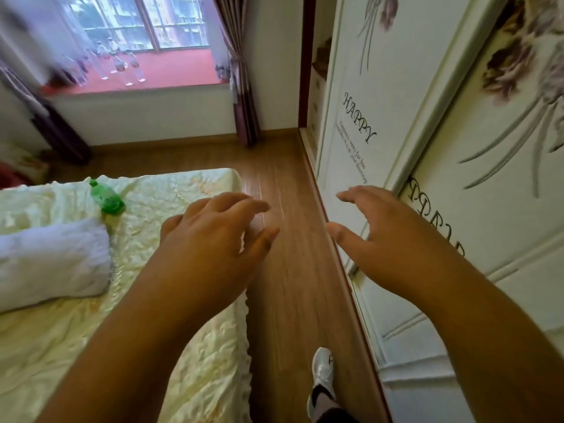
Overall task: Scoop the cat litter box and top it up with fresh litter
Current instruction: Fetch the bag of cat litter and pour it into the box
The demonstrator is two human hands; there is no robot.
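A person is walking down the strip of wooden floor point(283, 184) between a bed point(189, 300) on the left and a white sliding wardrobe point(396, 102) on the right, both bare arms reaching forward; the left hand point(213, 230) is hanging over the near corner of the bed with fingers loosely spread and grasping nothing; the right hand point(375, 230) is hovering near the wardrobe door, fingers relaxed and likewise empty; one white shoe point(323, 366) is showing on the floor at the near edge. No litter box, scoop or bag of litter is appearing anywhere in view, so the task's things are lying somewhere out of frame; by the look of it the step in hand is the search or approach, with scooping not yet begun. A green plastic bottle point(107, 198) is lying on the cream bedspread beside a white pillow point(52, 261); clear bottles point(122, 67) are standing on the red window ledge point(177, 71) at the far end. The next move is likely calling for locating the box and a scoop before either hand closes on anything.
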